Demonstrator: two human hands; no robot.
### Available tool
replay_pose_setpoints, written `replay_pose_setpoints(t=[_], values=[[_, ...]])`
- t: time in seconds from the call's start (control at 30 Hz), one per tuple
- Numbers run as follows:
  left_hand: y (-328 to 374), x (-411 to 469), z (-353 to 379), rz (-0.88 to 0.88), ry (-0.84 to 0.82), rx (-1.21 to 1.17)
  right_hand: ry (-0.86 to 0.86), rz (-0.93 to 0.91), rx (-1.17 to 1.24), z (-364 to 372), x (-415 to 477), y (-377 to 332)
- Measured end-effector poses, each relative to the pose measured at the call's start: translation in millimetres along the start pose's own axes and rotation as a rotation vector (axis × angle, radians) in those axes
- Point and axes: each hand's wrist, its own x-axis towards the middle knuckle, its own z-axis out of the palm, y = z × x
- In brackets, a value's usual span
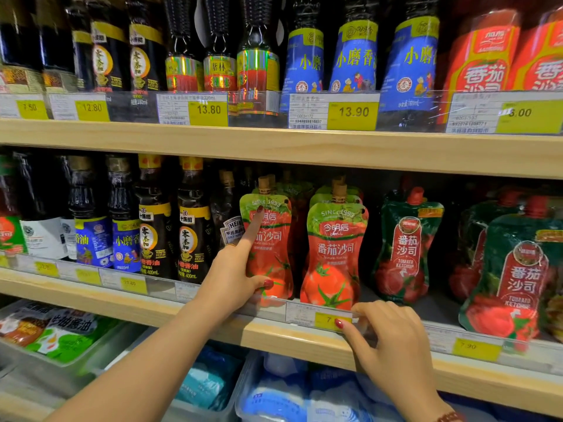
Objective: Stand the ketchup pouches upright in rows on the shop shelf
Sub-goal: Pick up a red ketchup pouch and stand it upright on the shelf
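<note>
Left hand (234,269) pinching left pouch (269,251), forefinger up its upright front | right hand (393,339) loose, empty on shelf lip (274,333), just under next pouch (333,257)

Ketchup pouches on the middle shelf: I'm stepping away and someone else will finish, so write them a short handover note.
Left hand: steadies the left red ketchup pouch, index finger up its front, thumb at its base.
Right hand: fingertips on the shelf's front rail by the yellow price tag, holding nothing.
Done: right red pouch stands upright at the front, more behind both; green pouches stand to the right.
Left: straighten the left pouch, which leans a little, then even out the rows.
</note>
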Motion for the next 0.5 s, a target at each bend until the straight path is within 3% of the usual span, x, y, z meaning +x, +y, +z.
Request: replay_pose_setpoints(t=[0.3, 0.5], values=[[1, -7, 0, 0.029, -0.002, -0.017, -0.076, 0.003, -0.017, -9, 1, -4], [18, -37, 11, 0.039, 0.255, -0.014, -0.114, 0.020, -0.090, -33, -6, 15]])
